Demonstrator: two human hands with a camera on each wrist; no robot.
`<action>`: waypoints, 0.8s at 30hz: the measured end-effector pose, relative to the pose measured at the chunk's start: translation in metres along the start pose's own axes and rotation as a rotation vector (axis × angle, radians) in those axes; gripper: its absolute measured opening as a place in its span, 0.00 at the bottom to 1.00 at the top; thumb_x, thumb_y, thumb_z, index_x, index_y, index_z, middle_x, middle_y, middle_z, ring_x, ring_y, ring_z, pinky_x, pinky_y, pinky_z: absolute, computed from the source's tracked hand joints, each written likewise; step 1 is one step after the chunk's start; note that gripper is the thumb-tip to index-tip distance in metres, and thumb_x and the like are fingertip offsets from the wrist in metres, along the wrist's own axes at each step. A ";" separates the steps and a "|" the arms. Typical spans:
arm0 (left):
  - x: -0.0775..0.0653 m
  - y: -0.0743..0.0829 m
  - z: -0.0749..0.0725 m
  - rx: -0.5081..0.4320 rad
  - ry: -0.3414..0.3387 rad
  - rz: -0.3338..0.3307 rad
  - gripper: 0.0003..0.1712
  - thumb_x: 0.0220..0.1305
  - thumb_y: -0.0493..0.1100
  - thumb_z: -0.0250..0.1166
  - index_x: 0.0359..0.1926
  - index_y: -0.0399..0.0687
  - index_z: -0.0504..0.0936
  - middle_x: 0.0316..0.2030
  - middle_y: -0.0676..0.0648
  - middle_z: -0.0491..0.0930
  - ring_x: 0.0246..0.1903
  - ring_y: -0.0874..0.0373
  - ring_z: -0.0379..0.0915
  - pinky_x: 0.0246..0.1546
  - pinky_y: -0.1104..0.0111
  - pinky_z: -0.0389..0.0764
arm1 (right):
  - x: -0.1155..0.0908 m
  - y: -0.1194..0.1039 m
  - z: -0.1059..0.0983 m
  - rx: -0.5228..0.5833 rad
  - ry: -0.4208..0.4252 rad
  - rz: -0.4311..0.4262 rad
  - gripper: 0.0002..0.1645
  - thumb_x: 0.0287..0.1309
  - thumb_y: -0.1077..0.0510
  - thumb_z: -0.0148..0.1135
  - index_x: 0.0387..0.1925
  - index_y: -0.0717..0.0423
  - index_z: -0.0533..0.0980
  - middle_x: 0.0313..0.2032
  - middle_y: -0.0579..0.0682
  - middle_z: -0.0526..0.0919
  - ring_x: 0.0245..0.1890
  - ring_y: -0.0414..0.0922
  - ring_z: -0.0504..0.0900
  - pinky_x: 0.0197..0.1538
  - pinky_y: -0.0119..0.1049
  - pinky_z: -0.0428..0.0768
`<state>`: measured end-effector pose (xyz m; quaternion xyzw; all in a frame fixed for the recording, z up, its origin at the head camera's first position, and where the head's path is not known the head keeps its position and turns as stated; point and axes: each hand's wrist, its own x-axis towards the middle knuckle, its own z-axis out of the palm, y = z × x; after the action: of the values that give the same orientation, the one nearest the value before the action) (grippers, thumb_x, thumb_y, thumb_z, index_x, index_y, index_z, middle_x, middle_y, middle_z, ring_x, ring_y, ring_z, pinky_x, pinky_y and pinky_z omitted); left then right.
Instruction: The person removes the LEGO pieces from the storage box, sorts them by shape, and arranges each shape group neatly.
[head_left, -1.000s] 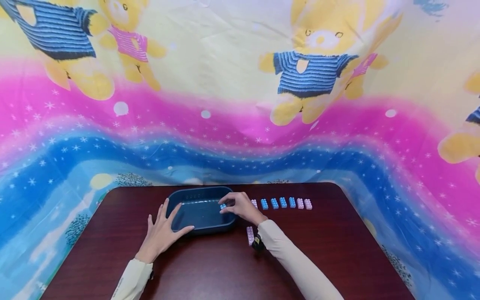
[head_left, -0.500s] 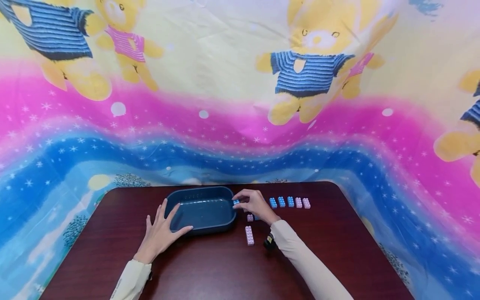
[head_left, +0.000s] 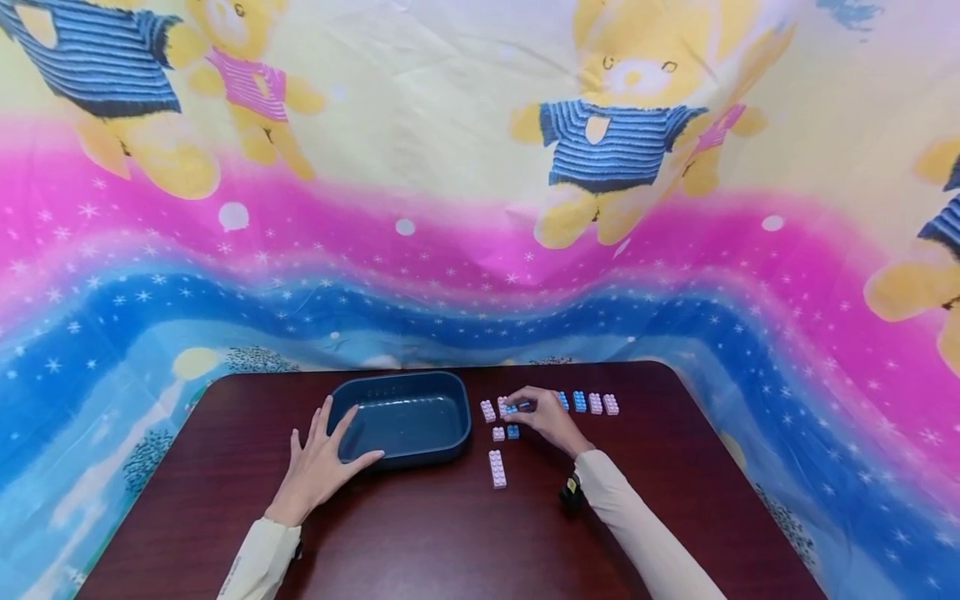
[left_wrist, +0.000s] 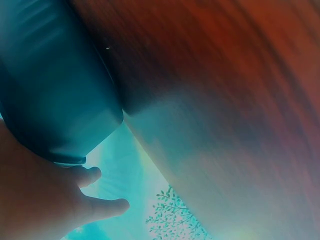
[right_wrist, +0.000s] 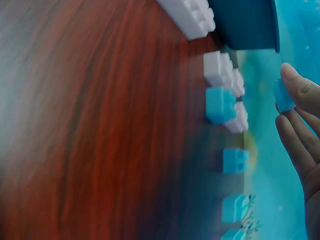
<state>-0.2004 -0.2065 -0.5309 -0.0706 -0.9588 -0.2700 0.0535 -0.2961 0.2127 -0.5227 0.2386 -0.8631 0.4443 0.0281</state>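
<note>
My right hand (head_left: 551,417) pinches a blue toy building brick (right_wrist: 283,96) between thumb and fingertips, held above the row of bricks. Just below that hand are a small blue brick (head_left: 513,432) and a small pink brick (head_left: 498,434), side by side on the table. Nearer to me lies a long pink brick (head_left: 498,469). My left hand (head_left: 318,467) rests with spread fingers on the left end and front rim of a dark blue tray (head_left: 405,427), with no bricks visible inside. In the left wrist view, the tray's outer wall (left_wrist: 55,90) hides most fingertips.
A row of bricks runs along the back right of the table (head_left: 420,533): a pink brick (head_left: 488,411) beside the tray, blue ones such as a blue brick (head_left: 580,402), and a pink brick (head_left: 611,404) at the end. A printed curtain (head_left: 450,275) hangs behind.
My right hand has moved right from above the tray's right end to over the brick row, still pinching the blue brick. The left hand stays on the tray.
</note>
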 end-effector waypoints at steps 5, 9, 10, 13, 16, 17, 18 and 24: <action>0.000 0.000 0.000 -0.007 0.000 -0.002 0.60 0.62 0.75 0.68 0.83 0.48 0.60 0.83 0.32 0.37 0.80 0.26 0.37 0.69 0.22 0.35 | -0.009 0.013 -0.006 -0.010 -0.004 0.013 0.13 0.61 0.65 0.76 0.48 0.63 0.88 0.46 0.53 0.89 0.43 0.53 0.90 0.47 0.42 0.88; 0.000 0.000 -0.001 -0.008 -0.001 -0.002 0.60 0.62 0.75 0.69 0.83 0.48 0.60 0.83 0.32 0.37 0.80 0.26 0.37 0.69 0.22 0.35 | -0.015 0.022 -0.009 -0.060 0.003 0.028 0.13 0.60 0.64 0.77 0.48 0.60 0.89 0.45 0.49 0.90 0.48 0.51 0.88 0.53 0.48 0.86; 0.000 0.000 -0.001 -0.009 -0.001 -0.001 0.60 0.62 0.75 0.69 0.83 0.48 0.60 0.83 0.32 0.37 0.80 0.26 0.37 0.69 0.22 0.35 | -0.016 0.024 -0.009 -0.069 0.004 0.036 0.14 0.60 0.63 0.77 0.48 0.59 0.89 0.45 0.49 0.90 0.49 0.51 0.88 0.53 0.48 0.86; 0.000 0.000 -0.001 -0.009 0.001 -0.002 0.60 0.62 0.75 0.69 0.83 0.48 0.60 0.83 0.32 0.37 0.80 0.26 0.37 0.69 0.22 0.35 | -0.019 0.028 -0.009 -0.078 0.000 0.059 0.14 0.60 0.62 0.78 0.48 0.56 0.89 0.46 0.48 0.91 0.49 0.50 0.87 0.52 0.45 0.85; 0.000 0.000 -0.001 -0.006 0.002 -0.004 0.60 0.62 0.75 0.69 0.83 0.48 0.60 0.83 0.32 0.37 0.80 0.26 0.38 0.69 0.22 0.35 | -0.022 0.030 -0.009 -0.067 -0.005 0.083 0.13 0.60 0.61 0.78 0.47 0.55 0.89 0.46 0.50 0.90 0.45 0.48 0.87 0.46 0.40 0.85; 0.000 0.000 -0.001 -0.004 0.002 -0.004 0.60 0.62 0.75 0.68 0.83 0.48 0.60 0.83 0.32 0.37 0.80 0.26 0.38 0.69 0.22 0.36 | -0.023 0.031 -0.009 -0.066 -0.003 0.097 0.13 0.60 0.61 0.79 0.47 0.54 0.90 0.46 0.50 0.90 0.44 0.46 0.87 0.45 0.38 0.85; 0.001 0.000 -0.001 -0.003 0.002 -0.005 0.60 0.62 0.75 0.68 0.83 0.48 0.60 0.83 0.32 0.37 0.80 0.26 0.38 0.69 0.22 0.36 | -0.024 0.032 -0.008 -0.070 0.005 0.107 0.12 0.59 0.61 0.79 0.46 0.54 0.90 0.46 0.50 0.90 0.42 0.45 0.87 0.44 0.37 0.85; 0.001 0.000 -0.001 -0.003 0.002 -0.003 0.60 0.62 0.75 0.68 0.83 0.48 0.60 0.83 0.32 0.37 0.80 0.26 0.38 0.69 0.22 0.36 | -0.030 0.037 -0.005 -0.065 0.056 0.124 0.11 0.57 0.63 0.80 0.43 0.54 0.90 0.44 0.51 0.90 0.32 0.41 0.87 0.38 0.33 0.85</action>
<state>-0.2012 -0.2070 -0.5304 -0.0687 -0.9584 -0.2716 0.0540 -0.2864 0.2462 -0.5554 0.1710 -0.8891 0.4233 0.0322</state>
